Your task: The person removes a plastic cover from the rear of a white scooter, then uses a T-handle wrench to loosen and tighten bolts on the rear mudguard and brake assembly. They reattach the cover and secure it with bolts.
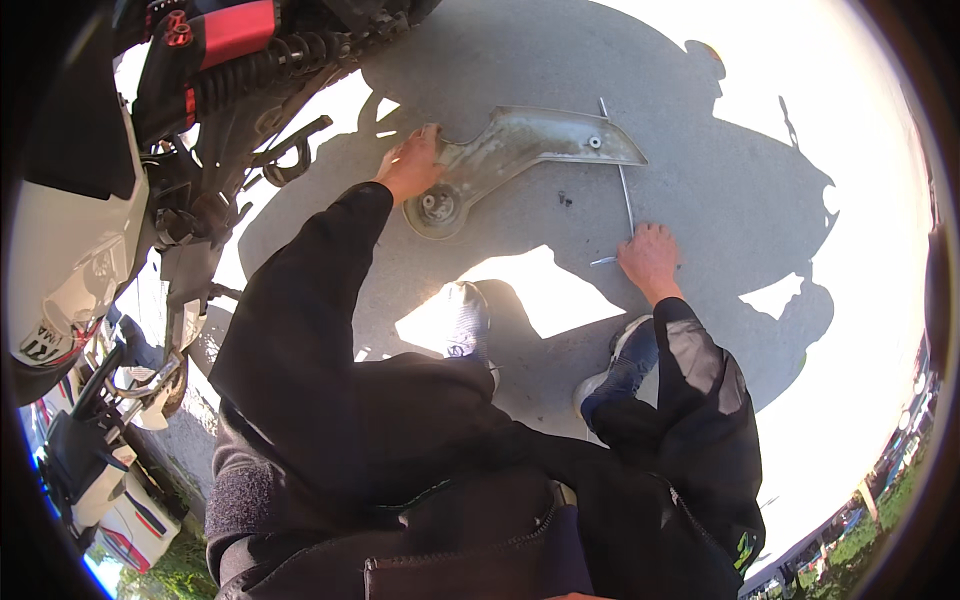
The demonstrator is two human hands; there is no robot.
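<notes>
My left hand grips the left edge of a dirty translucent grey, bent panel lying on the pavement, beside its rounded lower end with a mounting hole. A small fitting sits in the panel's right part. A long thin silver T-handle tool passes beneath that right part, its upper tip showing beyond the panel. My right hand is closed over the tool's crossbar end, hiding part of it.
A white, black and red motorbike with a coil shock fills the left side. My shoes rest on the concrete below my hands, among shadows and bright sun patches. Greenery shows at the lower right rim.
</notes>
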